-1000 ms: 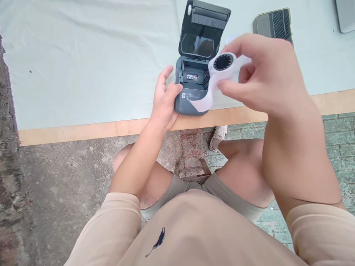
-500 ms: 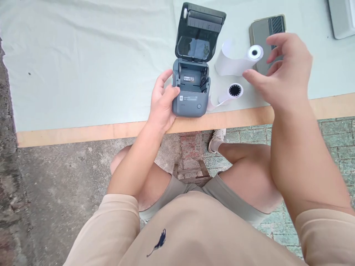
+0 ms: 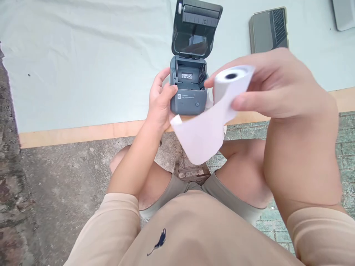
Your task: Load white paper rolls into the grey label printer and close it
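Observation:
My left hand [image 3: 162, 98] grips the left side of a dark grey label printer [image 3: 188, 101], thumb on its front rim. The printer stands near the table's front edge with its lid [image 3: 195, 31] tipped up and back, and its paper bay holds no roll. In my right hand [image 3: 280, 83] is a white paper roll [image 3: 229, 83], held just right of the printer. The roll's loose strip curls down to the left, past the table edge. A second, smaller roll is almost wholly hidden behind the held roll and strip.
A phone [image 3: 269, 31] lies on the pale tablecloth [image 3: 83, 66] beyond my right hand. At the far right corner is part of a grey object [image 3: 344, 14]. The table's wooden edge [image 3: 83, 133] runs across in front of me, above my knees.
My right hand has closed on the larger paper roll, lifted it off the table and brought it left towards the printer. The left hand still holds the printer.

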### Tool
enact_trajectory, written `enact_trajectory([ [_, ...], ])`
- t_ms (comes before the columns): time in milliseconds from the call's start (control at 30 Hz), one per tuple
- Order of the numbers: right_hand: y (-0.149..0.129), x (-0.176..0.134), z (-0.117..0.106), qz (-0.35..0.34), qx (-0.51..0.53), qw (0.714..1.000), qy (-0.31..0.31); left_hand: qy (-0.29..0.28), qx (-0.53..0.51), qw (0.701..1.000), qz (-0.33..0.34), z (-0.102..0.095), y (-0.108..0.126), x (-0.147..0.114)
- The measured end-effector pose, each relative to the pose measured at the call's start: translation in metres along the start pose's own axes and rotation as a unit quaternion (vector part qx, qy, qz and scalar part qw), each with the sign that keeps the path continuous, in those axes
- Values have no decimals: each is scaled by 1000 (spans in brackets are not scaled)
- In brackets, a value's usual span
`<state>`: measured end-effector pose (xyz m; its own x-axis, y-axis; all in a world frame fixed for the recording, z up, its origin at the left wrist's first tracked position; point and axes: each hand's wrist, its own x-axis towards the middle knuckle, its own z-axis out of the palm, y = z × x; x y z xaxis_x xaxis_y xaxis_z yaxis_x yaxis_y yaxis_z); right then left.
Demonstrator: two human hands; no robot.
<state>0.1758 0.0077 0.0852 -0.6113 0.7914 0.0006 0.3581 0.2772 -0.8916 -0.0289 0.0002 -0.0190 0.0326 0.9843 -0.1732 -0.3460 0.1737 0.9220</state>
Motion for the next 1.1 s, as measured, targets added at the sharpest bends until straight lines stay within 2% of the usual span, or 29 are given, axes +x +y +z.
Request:
enact_trajectory([
  [33,-3,4,4,6,-48,998,-26,5,-6,1000,-1,0,0,-1],
  [67,-5,9,8,10,-90,996,-25,8,-19,1000,0,1,1,-1],
  [200,-5,29,22,13,-246,968,57,-10,-43,999,21,0,-2,-3],
  [300,-2,38,28,28,-340,937,74,-24,-42,999,25,0,-3,-5],
  [500,1,43,34,76,-389,917,46,-42,-54,997,23,1,-2,-8],
  [667,-2,36,30,32,-335,938,85,-47,-65,997,22,0,-1,-9],
  [833,-1,24,30,3,-349,937,-2,-65,-56,996,24,-1,0,-8],
  [867,-1,23,30,-10,-339,941,11,-63,-45,997,23,-2,0,-8],
  [900,-1,22,28,-27,-320,946,49,-59,-36,997,24,-2,-1,-8],
  [1000,-3,23,22,-69,-273,933,222,-56,-31,997,36,-3,-1,-8],
  [1033,-3,24,20,-65,-264,927,259,-63,-36,997,39,-2,-1,-8],
  [1100,-2,27,19,-49,-235,932,272,-77,-53,995,42,-1,1,-9],
])
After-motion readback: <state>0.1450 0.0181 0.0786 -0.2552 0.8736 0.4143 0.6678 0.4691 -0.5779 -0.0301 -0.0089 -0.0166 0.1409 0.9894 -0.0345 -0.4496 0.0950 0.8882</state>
